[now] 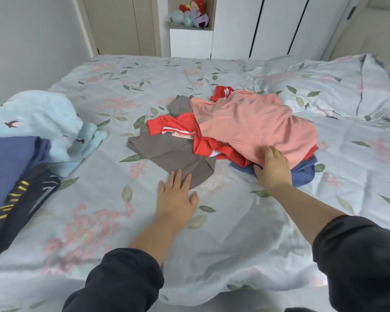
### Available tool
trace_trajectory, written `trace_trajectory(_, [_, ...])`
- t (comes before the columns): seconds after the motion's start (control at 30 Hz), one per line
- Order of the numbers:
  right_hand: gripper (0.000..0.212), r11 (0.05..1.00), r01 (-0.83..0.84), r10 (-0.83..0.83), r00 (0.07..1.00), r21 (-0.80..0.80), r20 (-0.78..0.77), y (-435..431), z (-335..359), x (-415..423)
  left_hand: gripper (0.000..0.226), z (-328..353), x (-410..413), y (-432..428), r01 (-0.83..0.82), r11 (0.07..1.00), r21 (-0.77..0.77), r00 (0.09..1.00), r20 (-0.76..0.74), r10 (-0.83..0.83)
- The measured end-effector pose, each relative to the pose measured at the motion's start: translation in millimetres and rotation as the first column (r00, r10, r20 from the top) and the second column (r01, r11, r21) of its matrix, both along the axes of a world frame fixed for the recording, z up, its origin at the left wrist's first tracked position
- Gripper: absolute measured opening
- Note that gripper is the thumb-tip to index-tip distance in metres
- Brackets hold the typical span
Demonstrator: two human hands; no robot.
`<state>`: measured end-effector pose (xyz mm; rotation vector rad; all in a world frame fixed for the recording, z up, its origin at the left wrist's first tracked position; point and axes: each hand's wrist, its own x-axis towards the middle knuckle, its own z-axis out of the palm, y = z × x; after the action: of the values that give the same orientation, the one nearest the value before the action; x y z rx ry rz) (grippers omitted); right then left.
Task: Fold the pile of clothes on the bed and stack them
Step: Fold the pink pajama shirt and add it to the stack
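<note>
1. While the pile sits in a heap near the middle of the bed (pixel 99 221), the step in hand looks like picking one piece out to fold.
2. The left hand (pixel 177 197) lies flat with straight, spread fingers, its tips touching the near edge of the grey garment (pixel 173 152).
3. The right hand (pixel 274 168) rests open on the pile's near edge, fingers on the pink garment (pixel 252 124) and thumb by the blue garment (pixel 304 174) underneath. It grips nothing.
4. To do this well, I judge it best to lift the pink garment off the top first. The red garment (pixel 178 124) is tangled beneath it and over the grey one.
5. Spread the chosen piece on the bare sheet near the body before folding.
6. A folded blue item (pixel 7 163) and a dark garment with yellow marks (pixel 25 199) lie at the left edge, possibly the start of the stack.
7. No brand, label or writing can be read. The red garment shows only white stripes.
</note>
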<state>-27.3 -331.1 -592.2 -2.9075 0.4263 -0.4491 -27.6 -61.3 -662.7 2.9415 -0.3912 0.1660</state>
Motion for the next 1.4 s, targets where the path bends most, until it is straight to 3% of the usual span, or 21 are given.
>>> trace_trajectory(0.13, [0.023,1.000,0.010,-0.010,0.988,0.001,0.152,-3.0,3.4,13.3,0.064,-0.8,-1.1,-1.4,-0.007,1.000,-0.021,0.999,0.043,0.008])
trace_trajectory(0.23, [0.032,0.987,-0.076,0.046,0.977,0.140,0.206,6.1,9.0,11.9,0.062,5.1,-9.1,0.1,0.016,0.998,-0.064,0.997,0.083,-0.010])
trace_trajectory(0.37, [0.042,0.922,-0.146,0.079,0.978,0.359,0.195,15.7,33.1,-8.3,0.059,15.1,-27.2,1.7,0.011,0.972,-0.236,0.997,0.071,0.006])
trace_trajectory(0.43, [0.037,0.851,-0.193,0.098,0.972,0.489,0.214,18.0,51.6,-24.9,0.062,20.6,-35.0,5.7,-0.007,0.963,-0.268,1.000,0.023,0.014])
trace_trajectory(0.5, [0.016,0.764,-0.210,0.106,0.974,0.610,0.202,23.0,69.9,-43.0,0.067,27.6,-43.2,10.6,0.014,0.966,-0.259,0.999,-0.030,-0.023])
trace_trajectory(0.63, [0.024,0.595,-0.235,0.181,0.971,0.768,0.157,50.1,102.8,-75.9,0.081,55.9,-62.1,13.4,0.086,0.934,-0.346,0.993,-0.044,-0.108])
trace_trajectory(0.83, [0.038,0.315,-0.374,0.260,0.918,0.872,0.300,102.9,154.3,-111.6,0.104,127.4,-79.4,4.7,0.180,0.806,-0.564,0.984,0.093,-0.155])
trace_trajectory(0.9, [0.036,0.210,-0.387,0.213,0.914,0.898,0.345,113.1,169.0,-116.1,0.091,148.2,-84.6,3.7,0.175,0.760,-0.626,0.983,0.063,-0.173])
trace_trajectory(1.0, [0.035,0.105,-0.401,0.173,0.908,0.910,0.380,127.1,188.4,-124.4,0.062,170.3,-94.8,6.2,0.152,0.571,-0.806,0.925,-0.087,-0.369])
trace_trajectory(1.07, [0.035,0.024,-0.397,0.166,0.907,0.917,0.388,135.9,199.7,-130.8,0.043,180.1,-101.6,7.8,0.134,0.588,-0.798,0.903,-0.147,-0.405])
trace_trajectory(1.13, [0.033,-0.085,-0.381,0.151,0.908,0.920,0.390,145.1,216.4,-136.5,0.039,189.6,-109.8,6.8,0.130,0.613,-0.779,0.896,-0.173,-0.409])
trace_trajectory(1.23, [0.025,-0.306,-0.416,0.083,0.885,0.857,0.459,155.5,251.2,-135.8,0.045,202.9,-120.0,6.8,0.132,0.521,-0.843,0.888,-0.133,-0.440])
trace_trajectory(1.3, [0.023,-0.420,-0.426,-0.026,0.889,0.802,0.458,154.9,272.6,-131.6,0.035,216.9,-125.3,14.2,0.022,0.461,-0.887,0.916,-0.167,-0.365])
trace_trajectory(1.37, [0.023,-0.348,-0.466,-0.096,0.881,0.814,0.463,147.0,282.1,-129.9,0.022,233.2,-125.3,23.8,-0.082,0.347,-0.934,0.937,-0.191,-0.292])
trace_trajectory(1.4, [0.023,-0.237,-0.461,-0.095,0.887,0.855,0.452,140.6,282.2,-129.7,0.017,243.0,-124.3,27.4,-0.114,0.278,-0.954,0.947,-0.189,-0.259])
